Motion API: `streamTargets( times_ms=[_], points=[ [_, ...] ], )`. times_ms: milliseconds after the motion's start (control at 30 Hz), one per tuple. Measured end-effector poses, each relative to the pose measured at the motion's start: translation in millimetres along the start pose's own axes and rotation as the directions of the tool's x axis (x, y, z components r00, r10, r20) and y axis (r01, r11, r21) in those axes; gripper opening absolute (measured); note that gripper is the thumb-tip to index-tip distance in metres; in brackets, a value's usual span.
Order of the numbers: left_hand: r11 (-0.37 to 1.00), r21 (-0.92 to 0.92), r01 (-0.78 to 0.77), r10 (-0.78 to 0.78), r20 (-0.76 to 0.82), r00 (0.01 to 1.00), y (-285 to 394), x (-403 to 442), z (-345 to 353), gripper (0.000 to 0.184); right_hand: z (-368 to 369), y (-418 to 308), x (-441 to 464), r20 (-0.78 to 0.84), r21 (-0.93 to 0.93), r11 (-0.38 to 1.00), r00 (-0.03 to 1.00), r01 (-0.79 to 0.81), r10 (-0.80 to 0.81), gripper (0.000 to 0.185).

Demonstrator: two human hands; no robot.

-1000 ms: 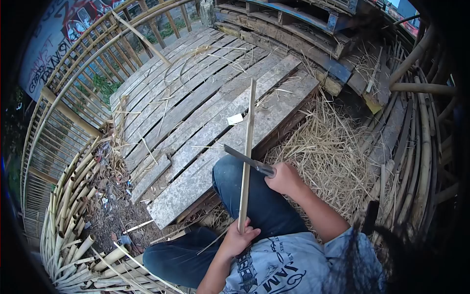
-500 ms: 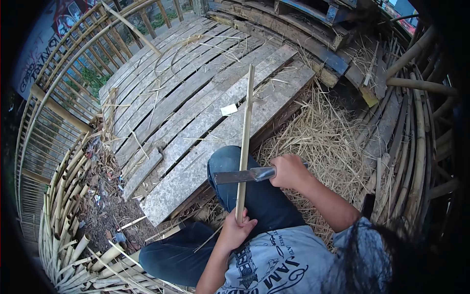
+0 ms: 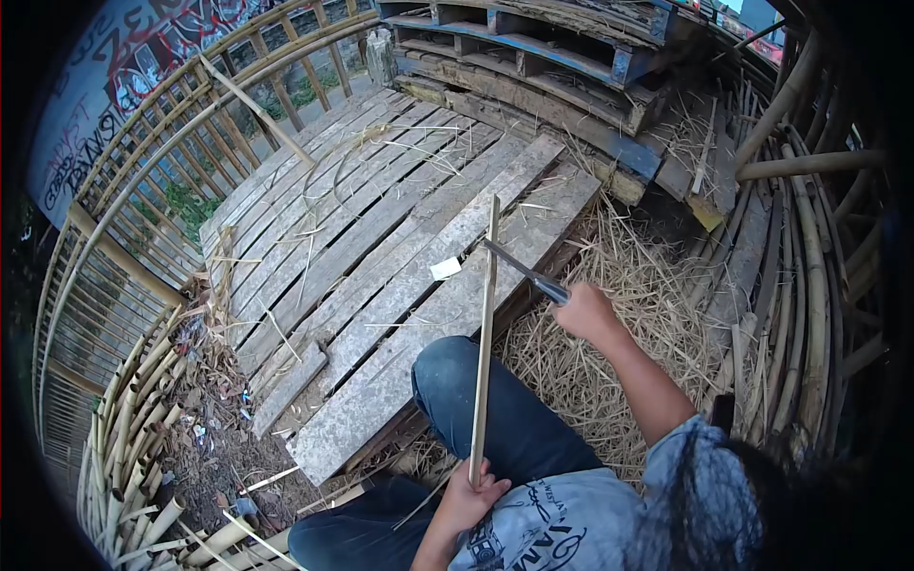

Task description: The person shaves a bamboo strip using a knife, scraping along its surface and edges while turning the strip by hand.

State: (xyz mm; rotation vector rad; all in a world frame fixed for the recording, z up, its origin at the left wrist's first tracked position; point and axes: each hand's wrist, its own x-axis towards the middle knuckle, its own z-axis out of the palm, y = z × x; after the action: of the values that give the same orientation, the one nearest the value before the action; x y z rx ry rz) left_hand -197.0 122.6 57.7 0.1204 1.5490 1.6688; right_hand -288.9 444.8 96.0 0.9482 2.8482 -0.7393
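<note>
A long, narrow bamboo strip (image 3: 486, 352) stands slanting upward in front of my body, passing beside my raised knee. My left hand (image 3: 473, 493) is closed around its lower end, close to my shirt. In my right hand (image 3: 586, 314) is the handle of a machete (image 3: 526, 269), held to the right of the strip. Its blade points up and left, seen nearly edge-on, with the tip at the strip's upper part. Whether the blade touches the strip I cannot tell.
A slatted wooden platform (image 3: 381, 257) lies ahead, bearing a small white piece (image 3: 445, 269) and loose slivers. Shavings (image 3: 609, 381) cover the ground at right. Stacked pallets (image 3: 533, 48) stand behind. Bamboo poles (image 3: 809, 285) line the right, cut bamboo (image 3: 124, 457) and a fence (image 3: 190, 143) the left.
The machete has moved up and away along the strip, from near my knee to its upper part, and its blade has turned edge-on. The view has tilted upward slightly.
</note>
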Motion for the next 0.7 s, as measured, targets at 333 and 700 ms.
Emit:
streamTargets(
  times_ms=[333, 700],
  points=[
    [0.938, 0.343, -0.051, 0.07, -0.043, 0.997, 32, 12, -14, 0.033, 28, -40, -99, 0.242, 0.073, 0.944, 0.913, 0.321, -0.328, 0.023],
    [0.993, 0.085, -0.082, 0.085, -0.029, 0.996, 29, 28, -8, 0.032, 18, -54, 3, 0.101, -0.088, 0.967, 0.968, 0.241, -0.232, 0.024]
  ],
)
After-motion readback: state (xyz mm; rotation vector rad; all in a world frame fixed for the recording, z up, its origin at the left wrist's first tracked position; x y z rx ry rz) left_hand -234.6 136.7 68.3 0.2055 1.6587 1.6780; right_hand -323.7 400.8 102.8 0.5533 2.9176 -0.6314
